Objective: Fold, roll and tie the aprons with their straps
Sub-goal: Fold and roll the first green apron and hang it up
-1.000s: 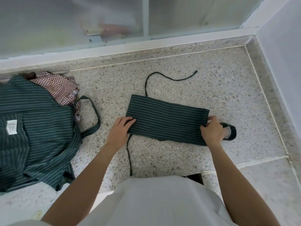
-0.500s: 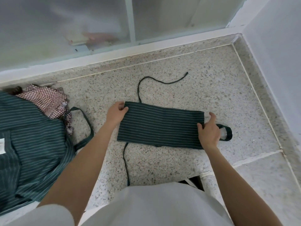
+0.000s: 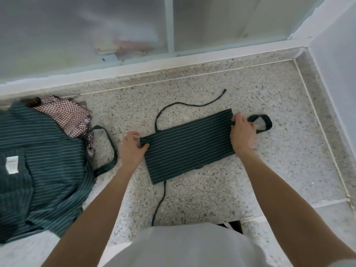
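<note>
A folded apron (image 3: 187, 146) of dark green cloth with thin white stripes lies as a long band on the speckled stone worktop (image 3: 250, 89), a little tilted, its right end farther from the person. The left hand (image 3: 132, 149) holds the left end: the thumb lies on top of the cloth and the fingers curl at the edge, so the grip pinches the corner — how far the fingers go under the cloth is hidden. The right hand (image 3: 243, 134) covers the right end, its fingers curled over the far corner; its grip pinches the cloth there, but the fingertips are hard to make out. Just beyond this hand the neck loop (image 3: 266, 123) lies flat on the worktop, partly covered by the hand.

One strap (image 3: 189, 104) curves away from the far edge of the apron. Another strap (image 3: 160, 201) runs from the near edge toward the person and goes out of sight behind the white shirt (image 3: 192, 247).

At the left lies a pile of striped aprons (image 3: 44, 170) (cut off by the picture's edge) with a checked red cloth (image 3: 69, 116) half buried in it. Behind the frosted window (image 3: 86, 31) only blurred shapes show.
</note>
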